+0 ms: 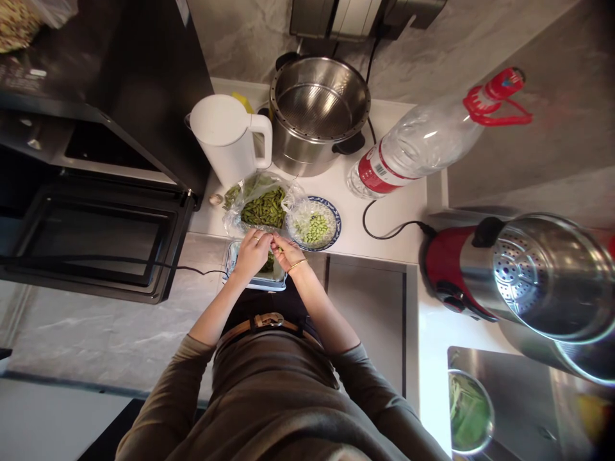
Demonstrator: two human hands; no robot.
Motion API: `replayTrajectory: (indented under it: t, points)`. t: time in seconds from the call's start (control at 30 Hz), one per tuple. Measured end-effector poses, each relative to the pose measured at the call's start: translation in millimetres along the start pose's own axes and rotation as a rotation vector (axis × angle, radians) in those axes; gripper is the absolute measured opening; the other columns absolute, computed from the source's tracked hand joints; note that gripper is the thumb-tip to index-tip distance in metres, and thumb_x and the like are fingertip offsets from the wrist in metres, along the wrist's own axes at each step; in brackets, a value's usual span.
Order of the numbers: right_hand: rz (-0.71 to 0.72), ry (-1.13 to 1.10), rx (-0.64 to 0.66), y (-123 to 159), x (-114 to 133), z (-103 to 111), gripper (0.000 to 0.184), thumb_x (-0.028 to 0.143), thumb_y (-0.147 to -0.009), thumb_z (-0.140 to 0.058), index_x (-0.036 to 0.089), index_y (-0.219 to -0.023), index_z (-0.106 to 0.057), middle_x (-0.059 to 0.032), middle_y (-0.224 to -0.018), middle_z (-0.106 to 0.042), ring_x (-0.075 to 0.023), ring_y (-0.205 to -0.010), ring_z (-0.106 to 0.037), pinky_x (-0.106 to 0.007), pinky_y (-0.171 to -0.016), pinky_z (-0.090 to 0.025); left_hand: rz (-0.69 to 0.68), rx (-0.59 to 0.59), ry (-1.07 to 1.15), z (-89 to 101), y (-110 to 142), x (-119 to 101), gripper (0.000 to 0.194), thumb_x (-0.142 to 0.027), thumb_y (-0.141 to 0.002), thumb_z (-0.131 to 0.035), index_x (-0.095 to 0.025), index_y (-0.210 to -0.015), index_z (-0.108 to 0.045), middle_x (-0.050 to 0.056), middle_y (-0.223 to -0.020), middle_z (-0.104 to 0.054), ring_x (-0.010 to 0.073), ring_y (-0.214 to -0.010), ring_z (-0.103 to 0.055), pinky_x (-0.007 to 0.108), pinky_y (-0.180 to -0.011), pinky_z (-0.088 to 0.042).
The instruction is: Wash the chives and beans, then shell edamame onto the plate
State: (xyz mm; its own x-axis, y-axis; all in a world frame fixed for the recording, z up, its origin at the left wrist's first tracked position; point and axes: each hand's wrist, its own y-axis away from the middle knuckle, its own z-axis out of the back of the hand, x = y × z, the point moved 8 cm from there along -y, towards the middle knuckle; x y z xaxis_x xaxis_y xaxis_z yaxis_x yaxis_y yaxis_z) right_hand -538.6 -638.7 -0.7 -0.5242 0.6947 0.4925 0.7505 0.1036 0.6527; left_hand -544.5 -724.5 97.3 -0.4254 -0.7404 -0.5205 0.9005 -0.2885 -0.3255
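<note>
My left hand (254, 251) and my right hand (289, 253) meet at the counter's front edge, fingertips pinched together. A small green edamame pod (280, 249) shows between them, mostly hidden by the fingers. Just beyond lies a clear plastic bag (234, 221) full of edamame pods (263, 208). To its right, shelled green beans (317, 228) sit on a plate with a blue patterned rim (338, 221). Below my hands stands a bin with a pale blue rim (269, 285), with green pods or husks inside, partly covered by my hands.
A white jug (223, 137) and a steel pot with a perforated insert (307, 153) stand behind the bag. A large water bottle (413, 147) and red steamer (444, 269) are to the right. An oven door (100, 237) hangs open at left. A sink (519, 397) holds a bowl.
</note>
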Motion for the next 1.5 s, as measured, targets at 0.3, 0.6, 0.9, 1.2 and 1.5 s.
replayTrajectory:
  t: [0.3, 0.6, 0.9, 1.2, 1.5]
  points:
    - [0.088, 0.111, 0.011, 6.5, 8.6, -1.7, 0.016, 0.024, -0.056, -0.085, 0.018, -0.066, -0.073, -0.0009, -0.065, -0.071, -0.0084, -0.055, -0.058, -0.024, -0.062, -0.051, 0.345, -0.061, 0.349, -0.7, 1.3, 33.6, 0.015, -0.025, -0.087, -0.052, -0.019, -0.082, -0.065, 0.003, -0.078, -0.068, 0.0150, -0.072, -0.060, 0.027, -0.069, -0.048]
    - [0.032, 0.070, 0.113, 12.0, 4.8, -13.9, 0.023, 0.019, -0.056, -0.082, 0.020, -0.078, -0.074, 0.0002, -0.071, -0.073, -0.0119, -0.068, -0.065, -0.026, -0.073, -0.056, 0.529, -0.193, 0.519, 0.3, 16.1, 46.5, 0.019, -0.032, -0.086, -0.055, -0.017, -0.085, -0.066, 0.003, -0.079, -0.069, 0.0125, -0.068, -0.061, 0.024, -0.065, -0.048]
    - [0.042, 0.061, 0.113, 10.1, 5.7, -12.6, 0.017, 0.016, -0.060, -0.078, 0.021, -0.074, -0.070, 0.0019, -0.069, -0.071, -0.0110, -0.072, -0.066, -0.022, -0.073, -0.054, 0.379, -0.309, 0.284, 31.9, 21.0, 29.9, 0.017, -0.029, -0.089, -0.051, -0.019, -0.089, -0.064, 0.004, -0.086, -0.067, 0.0134, -0.076, -0.060, 0.026, -0.074, -0.049]
    - [0.035, 0.048, 0.089, 7.1, 13.5, -0.6, 0.018, 0.018, -0.064, -0.078, 0.023, -0.079, -0.071, 0.0016, -0.075, -0.071, -0.0117, -0.082, -0.067, -0.023, -0.078, -0.053, 0.173, 0.139, 0.172, 3.0, 24.8, 27.7, 0.021, -0.031, -0.084, -0.058, -0.023, -0.068, -0.068, 0.002, -0.073, -0.069, 0.0167, -0.072, -0.061, 0.030, -0.074, -0.049]
    - [0.028, 0.117, 0.093, 11.6, 7.6, 1.3, 0.014, 0.021, -0.061, -0.081, 0.020, -0.069, -0.070, 0.0003, -0.069, -0.071, -0.0102, -0.064, -0.060, -0.022, -0.060, -0.048, 0.187, -0.093, 0.244, 13.1, 18.5, 24.0, 0.022, -0.036, -0.086, -0.061, -0.023, -0.101, -0.070, 0.005, -0.093, -0.068, 0.0163, -0.088, -0.063, 0.030, -0.082, -0.051]
